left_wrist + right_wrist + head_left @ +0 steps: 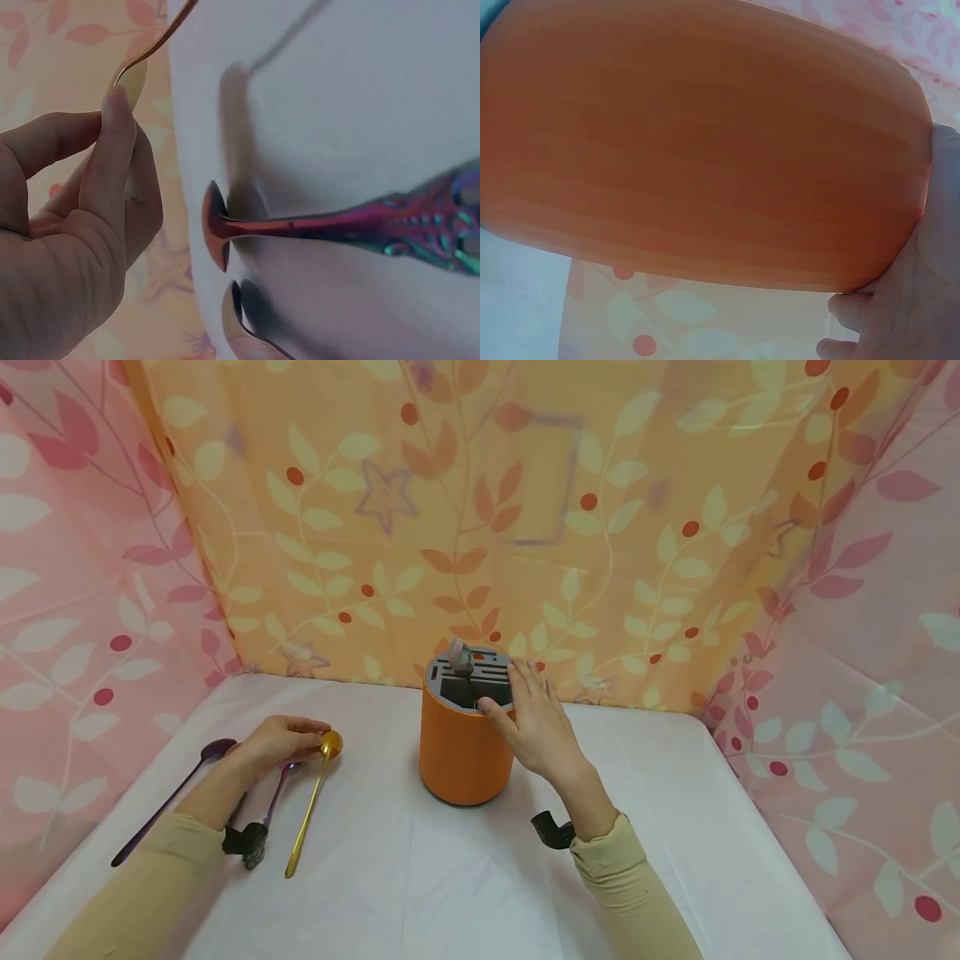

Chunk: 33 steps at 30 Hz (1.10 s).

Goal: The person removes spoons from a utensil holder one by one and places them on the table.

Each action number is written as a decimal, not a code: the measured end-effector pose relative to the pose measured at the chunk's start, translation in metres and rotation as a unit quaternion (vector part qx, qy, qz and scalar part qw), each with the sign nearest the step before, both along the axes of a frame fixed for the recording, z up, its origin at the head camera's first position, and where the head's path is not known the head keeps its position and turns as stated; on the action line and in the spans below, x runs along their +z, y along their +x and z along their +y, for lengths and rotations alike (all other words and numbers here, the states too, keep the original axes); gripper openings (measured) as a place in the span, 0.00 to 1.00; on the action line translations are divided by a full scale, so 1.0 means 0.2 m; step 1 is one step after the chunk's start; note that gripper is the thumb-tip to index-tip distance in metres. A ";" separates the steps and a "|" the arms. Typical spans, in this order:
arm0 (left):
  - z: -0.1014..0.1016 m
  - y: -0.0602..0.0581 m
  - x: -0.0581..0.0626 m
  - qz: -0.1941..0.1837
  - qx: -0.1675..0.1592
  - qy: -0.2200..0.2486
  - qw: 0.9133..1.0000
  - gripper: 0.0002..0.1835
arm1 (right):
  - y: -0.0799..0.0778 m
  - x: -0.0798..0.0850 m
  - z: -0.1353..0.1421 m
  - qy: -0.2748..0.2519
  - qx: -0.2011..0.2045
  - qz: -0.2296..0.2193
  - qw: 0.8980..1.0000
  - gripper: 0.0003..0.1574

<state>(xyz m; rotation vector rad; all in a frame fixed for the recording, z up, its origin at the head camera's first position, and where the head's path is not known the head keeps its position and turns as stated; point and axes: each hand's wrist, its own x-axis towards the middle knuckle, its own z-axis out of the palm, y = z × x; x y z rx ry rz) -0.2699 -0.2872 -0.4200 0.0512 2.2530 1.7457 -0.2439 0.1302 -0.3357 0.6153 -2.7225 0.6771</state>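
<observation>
My left hand (285, 743) pinches the bowl end of a gold long-handled spoon (308, 818), between thumb and fingertips; its handle slants down toward the near side. In the left wrist view the gold spoon (133, 81) shows at the fingertips. Beside it lies a purple spoon (276, 795), whose iridescent, patterned handle (420, 225) fills the right of that view. My right hand (542, 727) rests on the top right rim of an orange round utensil holder (465, 752), fingers fairly straight, thumb over the front edge. The right wrist view is mostly the holder's side (705, 150).
A dark purple spoon (168, 802) lies at the far left, and another dark handle (238, 810) is partly hidden by my left forearm. Something with a pale rounded end (460, 657) stands in the holder's slotted grey top. Patterned cloth walls (465, 527) enclose the white table (420, 893).
</observation>
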 end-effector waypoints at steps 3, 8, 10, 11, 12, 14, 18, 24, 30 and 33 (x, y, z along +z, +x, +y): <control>-0.01 0.00 -0.02 0.003 0.004 -0.012 1.000 0.25 | 0.00 0.00 0.00 -0.002 0.001 0.001 1.000 0.58; -0.02 0.00 -0.06 0.001 0.015 -0.012 1.000 0.24 | 0.00 -0.01 0.00 -0.001 0.003 0.004 1.000 0.58; -0.02 0.00 -0.07 -0.001 0.019 -0.019 1.000 0.24 | 0.00 -0.01 0.00 0.001 0.002 0.005 1.000 0.58; -0.02 0.00 -0.07 -0.001 0.022 -0.026 0.999 0.24 | 0.00 -0.01 0.00 0.000 0.002 0.005 1.000 0.58; -0.02 0.00 -0.07 0.000 0.027 -0.034 0.999 0.23 | 0.00 -0.01 0.00 0.000 0.002 0.005 1.000 0.58; -0.01 0.00 -0.07 0.005 0.030 -0.056 0.998 0.23 | 0.00 -0.01 0.00 -0.002 0.002 0.005 1.000 0.58; 0.01 0.01 -0.06 0.029 0.031 -0.114 0.993 0.21 | 0.00 -0.01 0.00 -0.006 0.003 0.006 1.000 0.58; 0.02 0.02 -0.06 0.062 0.024 -0.203 0.977 0.18 | 0.00 -0.01 0.00 -0.004 0.004 0.009 1.000 0.59; 0.02 0.01 -0.08 0.104 0.012 -0.256 0.961 0.17 | 0.00 0.00 0.00 -0.004 0.004 0.008 1.000 0.59; 0.03 0.02 -0.09 0.123 0.006 -0.275 0.954 0.18 | 0.00 0.00 0.00 -0.003 0.002 0.007 1.000 0.59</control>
